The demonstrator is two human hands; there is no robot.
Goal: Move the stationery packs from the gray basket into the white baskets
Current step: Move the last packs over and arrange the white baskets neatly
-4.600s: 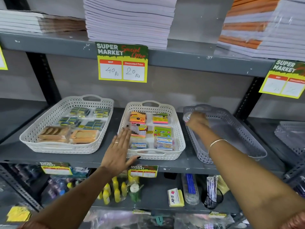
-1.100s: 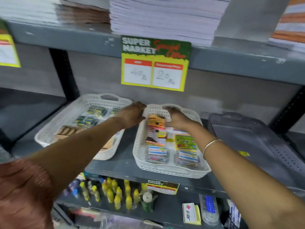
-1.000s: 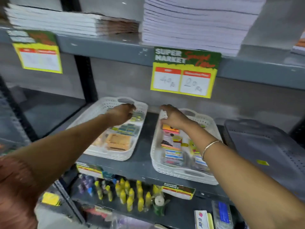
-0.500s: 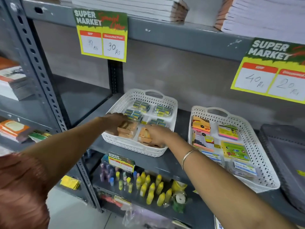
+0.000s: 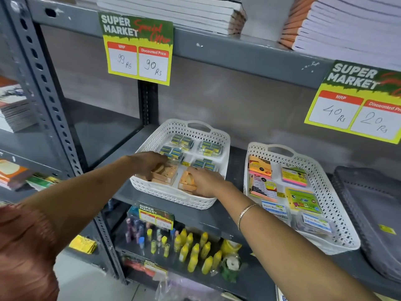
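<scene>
Two white baskets stand on the grey shelf. The left white basket holds small blue-green packs at the back and tan packs and an orange pack in front. My left hand grips the tan packs, fingers on top and thumb at the side. My right hand lies over the orange pack, thumb hidden. The right white basket holds sticky-note packs and other flat packs. At the far right the gray basket shows only a small yellow sticker inside.
Stacks of notebooks fill the shelf above, with price tags hanging from its edge. Yellow glue bottles stand on the shelf below. A perforated steel post rises at the left.
Both hands have gone from the rims of the two white baskets down onto the front packs in the left basket. My view has swung left. In the last half second they barely moved.
</scene>
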